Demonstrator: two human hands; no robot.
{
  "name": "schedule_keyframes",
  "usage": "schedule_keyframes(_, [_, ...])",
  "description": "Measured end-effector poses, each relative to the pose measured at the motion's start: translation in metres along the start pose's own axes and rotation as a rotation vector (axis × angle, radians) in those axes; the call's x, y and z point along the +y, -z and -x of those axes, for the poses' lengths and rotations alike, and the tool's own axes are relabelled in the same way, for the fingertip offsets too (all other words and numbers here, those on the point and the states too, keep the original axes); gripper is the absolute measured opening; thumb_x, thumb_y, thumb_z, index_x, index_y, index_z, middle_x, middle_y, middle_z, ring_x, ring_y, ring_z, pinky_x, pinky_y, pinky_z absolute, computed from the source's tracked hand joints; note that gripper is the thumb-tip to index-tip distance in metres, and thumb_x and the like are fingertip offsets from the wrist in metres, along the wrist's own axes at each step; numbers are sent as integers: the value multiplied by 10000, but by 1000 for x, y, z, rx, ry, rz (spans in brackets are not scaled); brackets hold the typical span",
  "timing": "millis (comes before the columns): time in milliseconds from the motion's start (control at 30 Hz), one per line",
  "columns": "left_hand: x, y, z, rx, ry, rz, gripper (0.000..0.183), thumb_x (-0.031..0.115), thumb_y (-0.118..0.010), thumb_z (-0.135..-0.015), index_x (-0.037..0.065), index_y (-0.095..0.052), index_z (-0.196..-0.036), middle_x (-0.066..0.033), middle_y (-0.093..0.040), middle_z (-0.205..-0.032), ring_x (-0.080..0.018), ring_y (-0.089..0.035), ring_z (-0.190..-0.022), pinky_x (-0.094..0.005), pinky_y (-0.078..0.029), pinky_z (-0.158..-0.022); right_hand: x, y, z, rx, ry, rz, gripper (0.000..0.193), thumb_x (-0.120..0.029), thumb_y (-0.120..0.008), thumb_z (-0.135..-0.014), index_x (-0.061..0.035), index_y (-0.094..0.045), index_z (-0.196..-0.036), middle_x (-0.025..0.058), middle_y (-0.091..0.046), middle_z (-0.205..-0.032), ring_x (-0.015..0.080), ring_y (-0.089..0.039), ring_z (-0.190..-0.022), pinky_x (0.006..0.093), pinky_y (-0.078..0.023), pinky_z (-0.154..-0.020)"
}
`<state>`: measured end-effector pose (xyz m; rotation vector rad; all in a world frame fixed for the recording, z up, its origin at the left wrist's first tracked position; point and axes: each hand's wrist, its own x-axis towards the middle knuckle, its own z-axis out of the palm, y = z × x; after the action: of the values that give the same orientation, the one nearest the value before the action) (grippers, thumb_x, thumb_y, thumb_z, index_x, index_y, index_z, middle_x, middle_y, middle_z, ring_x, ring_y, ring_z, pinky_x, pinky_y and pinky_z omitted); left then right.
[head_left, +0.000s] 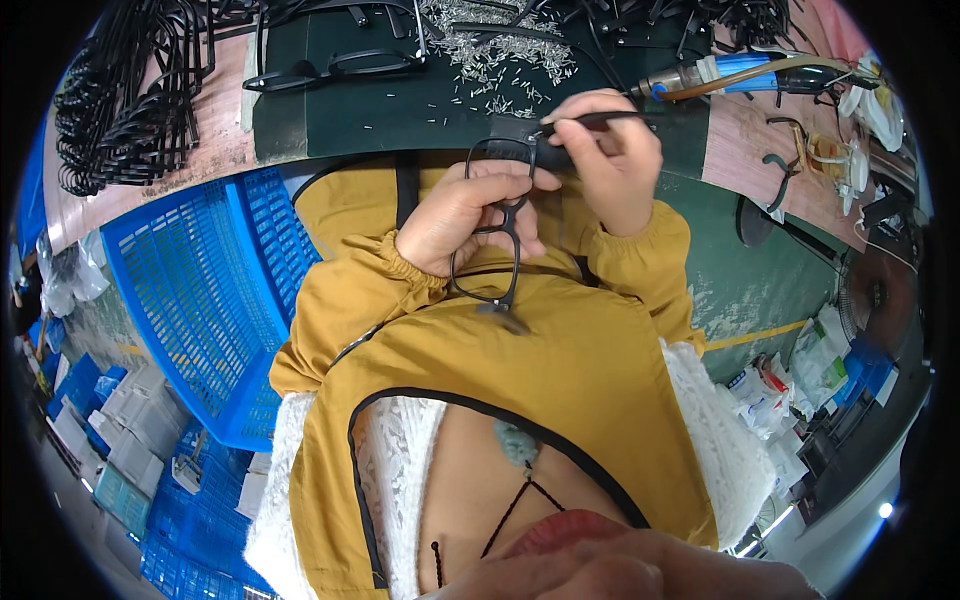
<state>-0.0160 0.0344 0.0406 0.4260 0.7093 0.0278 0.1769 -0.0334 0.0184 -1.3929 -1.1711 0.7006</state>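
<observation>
Head view: glasses (511, 213), blurrily printed bag (824, 352)

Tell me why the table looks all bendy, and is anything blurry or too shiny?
Head view: the wide fisheye lens probably curves the table, and the picture's corners are black; head view: the glasses frame looks smeary at its lower end; head view: a small light glares.

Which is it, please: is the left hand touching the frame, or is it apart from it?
Touching. The head view shows the left hand holding the frame, its thumb across one rim and fingers behind it.
</observation>
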Motion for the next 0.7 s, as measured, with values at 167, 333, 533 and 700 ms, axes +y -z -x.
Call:
schedule_keyframes(167, [1,1,-4,2,-29,-40,375,169,-494,-1044,-74,-616,-1302,-119,-685,-733,-229,-725,-649,-285,-595,-626,2,-8,0,77,-22,-187,80,79,-666,-915,78,-647,-993,113,-670,-1001,140,-693,-799,248,-594,-713])
schedule_keyframes(333, [4,-4,-5,-1,-25,-80,345,155,-480,-1037,-76,-629,-1246,-101,-665,-717,-224,-716,-637,-274,-565,-591,-6,-3,-12,-40,49,45,58,48,-687,-892,54,-672,-948,110,-659,-923,170,-663,-724,264,-546,-635])
schedule_keyframes(533, [9,-11,-5,14,-52,-105,253,150,-486,-1012,-45,-636,-1072,-96,-636,-697,-229,-680,-586,-278,-524,-549,-1,-3,-22,-86,210,203,56,33,-694,-852,37,-679,-906,122,-627,-845,243,-603,-650,305,-489,-571])
schedule_keyframes(700, [12,6,16,-26,-148,-13,245,188,-509,-1012,-12,-630,-1086,-99,-637,-708,-243,-683,-620,-321,-553,-617,-9,-10,-14,0,204,159,126,23,-678,-908,35,-728,-1022,119,-700,-951,177,-691,-826,278,-561,-734])
